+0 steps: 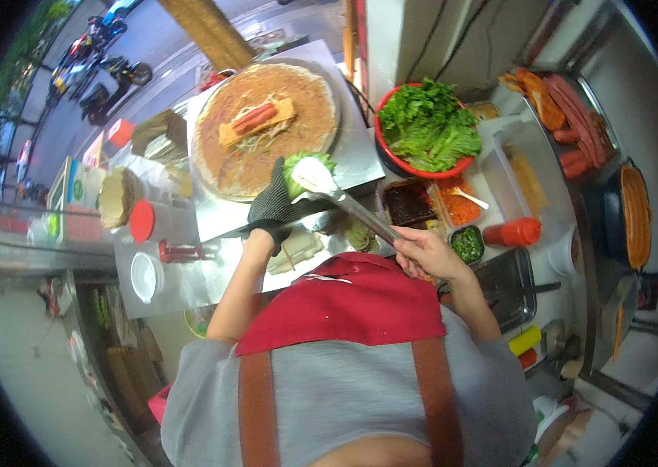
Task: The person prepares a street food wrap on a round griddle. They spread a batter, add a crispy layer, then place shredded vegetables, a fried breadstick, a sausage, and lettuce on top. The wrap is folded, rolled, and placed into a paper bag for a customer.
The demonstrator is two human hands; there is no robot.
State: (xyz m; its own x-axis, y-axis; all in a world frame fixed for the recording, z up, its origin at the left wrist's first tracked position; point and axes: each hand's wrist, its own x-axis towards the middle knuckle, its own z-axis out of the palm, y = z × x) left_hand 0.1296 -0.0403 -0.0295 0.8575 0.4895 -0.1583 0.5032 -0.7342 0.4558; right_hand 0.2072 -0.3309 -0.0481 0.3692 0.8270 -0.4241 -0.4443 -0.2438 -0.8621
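A large round crepe [212, 146] lies on the griddle, topped with a sausage [254, 118], a crisp fried sheet [284, 111] and pale shreds. My left hand [273, 201], in a dark knitted glove, holds a lettuce leaf [294, 184] just past the crepe's near edge. Over that leaf is the pale, coated head of a long metal utensil [364, 217], either tongs or a spoon. The bare fingers of my right hand [422, 251] are closed on its handle end. What the gloved palm touches is hidden.
Right of the griddle stands a red-rimmed bowl of lettuce [384, 143], near sauce and topping containers [437, 201] and a red squeeze bottle [510, 232]. Left are a red-lidded jar [142, 220] and a white tub [145, 277]. A wooden post [209, 32] rises behind the griddle.
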